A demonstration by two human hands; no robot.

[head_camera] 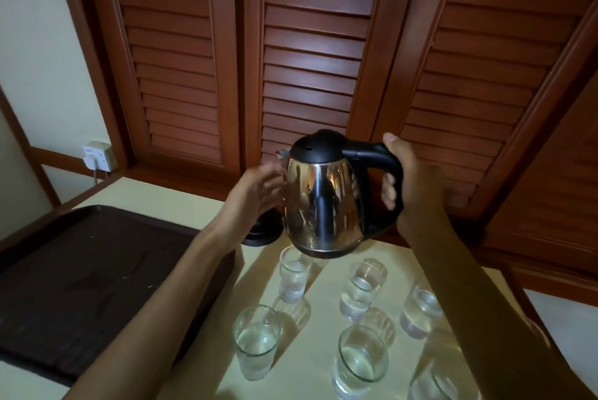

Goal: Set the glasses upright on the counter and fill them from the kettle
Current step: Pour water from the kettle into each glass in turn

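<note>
Six clear drinking glasses [362, 289] stand upright on the pale cream counter [181, 199], each holding water, just right of a dark brown rectangular tray [81, 270]. Above the far glasses, a shiny steel kettle with a black lid and handle [323, 205] hangs nearly upright, its spout pointing left and its handle right. Her right hand [407, 179] curls tightly round the handle, while the left hand [259, 192], fingers loosely straight, touches the kettle's spout side, over the black round kettle base [262, 231].
</note>
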